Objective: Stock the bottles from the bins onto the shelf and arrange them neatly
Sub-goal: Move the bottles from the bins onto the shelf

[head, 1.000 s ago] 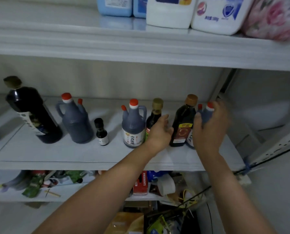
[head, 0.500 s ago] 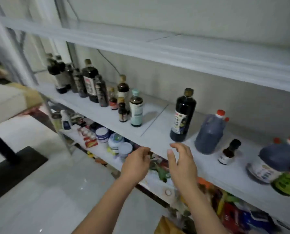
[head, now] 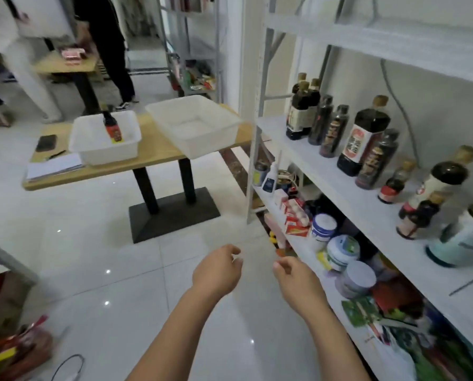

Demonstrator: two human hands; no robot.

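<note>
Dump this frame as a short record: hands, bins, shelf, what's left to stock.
left hand: empty, fingers loosely curled, over the floor
right hand: empty, loosely curled, beside the shelf front
smaller bin: one red-labelled bottle inside
larger bin: looks empty
table: carries both bins
shelf: dark bottles along the middle board
left to stock: that one bottle, as far as visible

White bins (head: 194, 125) — dark bottle (head: 112, 127), red label — on tan table (head: 158, 155).

Bright even indoor light, glare spots on the glossy floor (head: 107, 271), motion blur throughout, wide-angle bending at edges, soft shadows.
</note>
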